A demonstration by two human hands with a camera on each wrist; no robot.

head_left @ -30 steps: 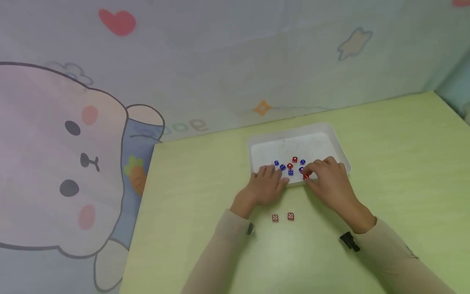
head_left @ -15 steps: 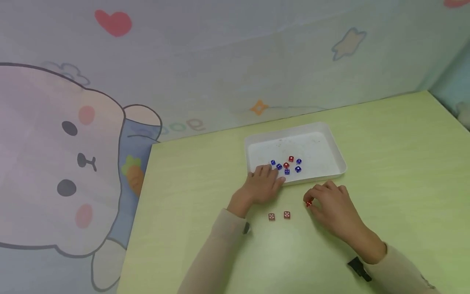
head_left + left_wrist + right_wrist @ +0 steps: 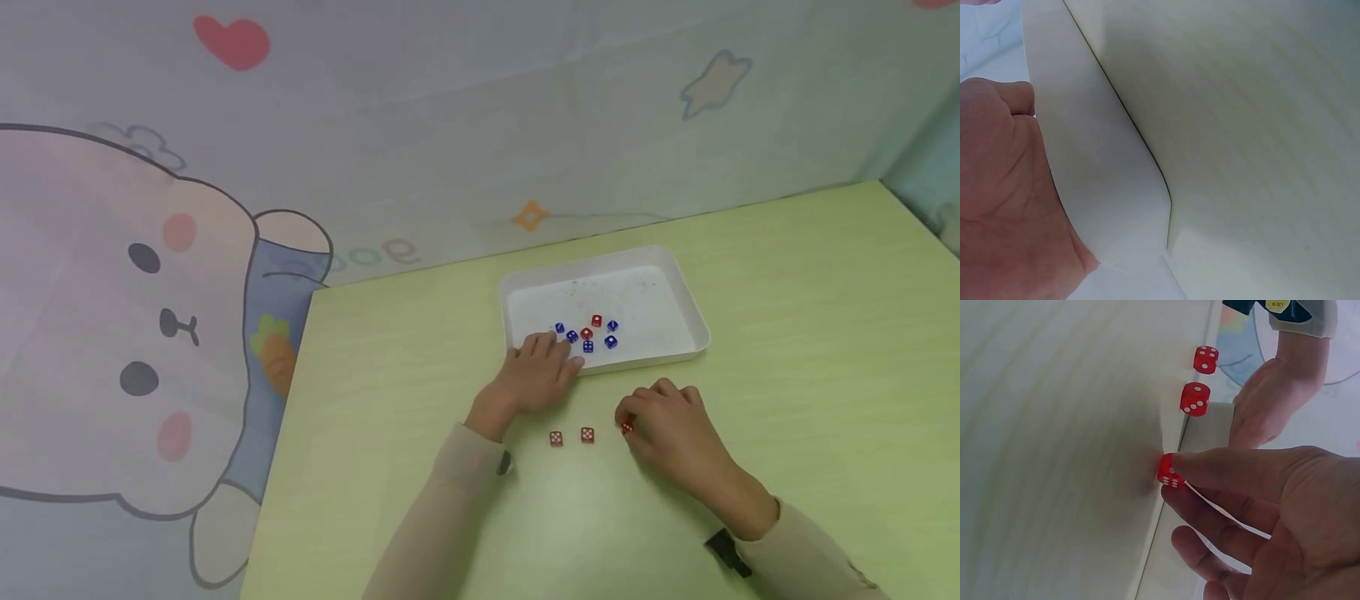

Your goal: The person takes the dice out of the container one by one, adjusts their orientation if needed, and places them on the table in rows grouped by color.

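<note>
My right hand (image 3: 663, 417) pinches a red die (image 3: 626, 427) between thumb and fingers and holds it down at the green table, just right of two red dice (image 3: 572, 437) lying in a row. The right wrist view shows the pinched red die (image 3: 1169, 472) at my fingertips (image 3: 1179, 461) with the other two red dice (image 3: 1195, 399) beyond it. My left hand (image 3: 542, 372) rests on the near left corner of the white tray (image 3: 675, 287), fingers over its rim. In the left wrist view the palm (image 3: 1004, 206) lies against the tray wall (image 3: 1104, 187). Several blue and red dice (image 3: 587, 332) lie in the tray.
The green table (image 3: 810, 350) ends at a far edge against a pastel wall with a cartoon bunny (image 3: 127, 333). The table's left edge (image 3: 288, 417) runs down beside my left forearm. A black wrist strap (image 3: 723, 550) shows on my right sleeve.
My right hand took a red die out of the tray, carried it toward me and lowered it to the table beside the two red dice. My left hand stayed on the tray corner.
</note>
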